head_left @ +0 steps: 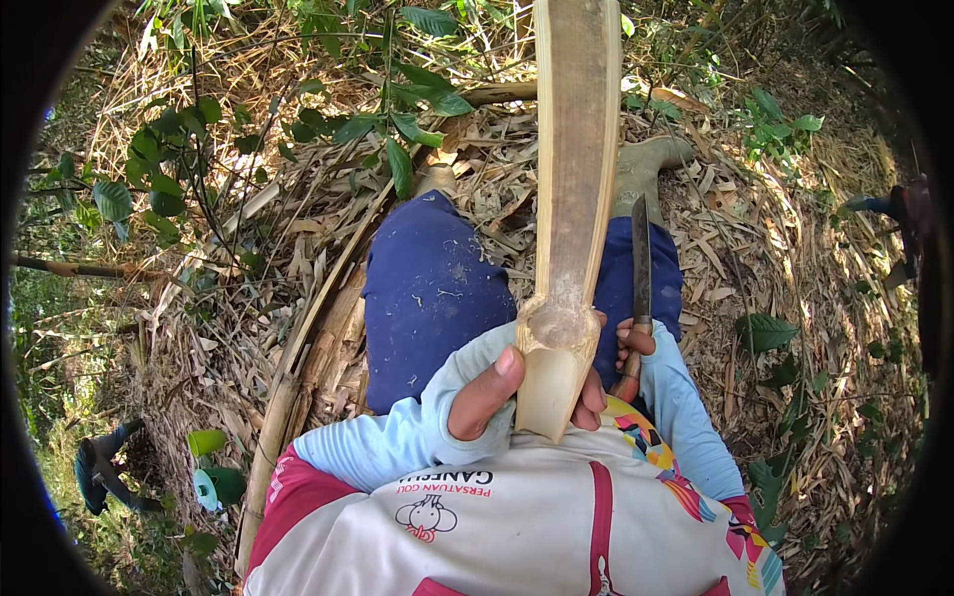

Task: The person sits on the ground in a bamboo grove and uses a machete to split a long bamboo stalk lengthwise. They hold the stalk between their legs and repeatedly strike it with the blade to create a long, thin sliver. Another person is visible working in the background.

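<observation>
A long split half of bamboo [573, 179] stands lengthwise before me, its pale hollow inner side up and a node across it near the lower end. My left hand [484, 397] is closed round that lower end, thumb on the left edge and fingertips showing at the right. To the right, my right hand [638, 346] grips a machete [641, 268] by its wooden handle. The dark blade points away from me, over my right leg and beside the bamboo, apart from it. Part of the handle and some right-hand fingers are hidden.
Dry leaves and bamboo shavings [715, 248] cover the ground round my legs. A long bamboo piece [283, 387] lies along my left side. Leafy stems [164, 149] rise at the far left. Green cup-like containers [221, 485] and a dark object [99, 467] lie at lower left.
</observation>
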### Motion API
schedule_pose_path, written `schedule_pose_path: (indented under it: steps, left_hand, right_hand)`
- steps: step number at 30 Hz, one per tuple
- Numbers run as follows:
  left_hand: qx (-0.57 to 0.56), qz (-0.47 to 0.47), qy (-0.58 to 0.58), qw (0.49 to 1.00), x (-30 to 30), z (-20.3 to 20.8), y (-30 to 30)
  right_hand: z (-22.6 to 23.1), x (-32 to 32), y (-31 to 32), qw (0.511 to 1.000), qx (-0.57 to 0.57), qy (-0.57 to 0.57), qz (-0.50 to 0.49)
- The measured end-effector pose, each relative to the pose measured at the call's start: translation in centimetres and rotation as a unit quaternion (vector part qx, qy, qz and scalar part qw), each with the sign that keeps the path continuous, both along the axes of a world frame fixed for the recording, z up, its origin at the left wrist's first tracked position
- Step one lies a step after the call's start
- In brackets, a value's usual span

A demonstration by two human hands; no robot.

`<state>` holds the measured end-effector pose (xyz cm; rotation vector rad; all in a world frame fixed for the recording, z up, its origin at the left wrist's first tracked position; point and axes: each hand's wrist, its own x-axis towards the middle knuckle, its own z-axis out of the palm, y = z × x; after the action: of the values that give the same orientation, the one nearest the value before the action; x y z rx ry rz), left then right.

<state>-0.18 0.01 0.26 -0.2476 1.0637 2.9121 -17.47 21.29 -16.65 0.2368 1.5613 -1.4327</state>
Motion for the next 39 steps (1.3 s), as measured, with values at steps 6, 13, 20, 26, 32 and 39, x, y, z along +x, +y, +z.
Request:
schedule_pose_path:
  steps: [6, 13, 20, 26, 32, 39]
  left_hand:
    - [-0.002, 0.003, 0.015, 1.0, -0.2, 0.0, 0.0]
    - [0.007, 0.009, 0.019, 1.0, -0.3, 0.1, 0.1]
    - [0.018, -0.001, -0.006, 1.0, 0.0, 0.1, 0.0]
    - [0.036, -0.027, 0.025, 0.999, 0.3, -1.0, -0.3]
    - [0.04, -0.001, 0.015, 0.999, 0.3, -0.8, -0.4]
    - [0.048, 0.019, 0.006, 0.999, 0.3, -0.7, -0.2]
  right_hand:
    - [0.8, 0.1, -0.3, 1.0, 0.006, 0.003, -0.011]
    - [0.1, -0.2, 0.0, 1.0, 0.002, -0.006, -0.004]
    - [0.6, -0.1, -0.1, 1.0, 0.009, -0.004, -0.008]
    - [1.1, -0.1, -0.3, 1.0, 0.021, 0.004, 0.014]
    - [1.0, -0.1, -0.4, 1.0, 0.019, 0.004, 0.004]
    - [0.8, 0.0, -0.4, 1.0, 0.019, 0.008, -0.003]
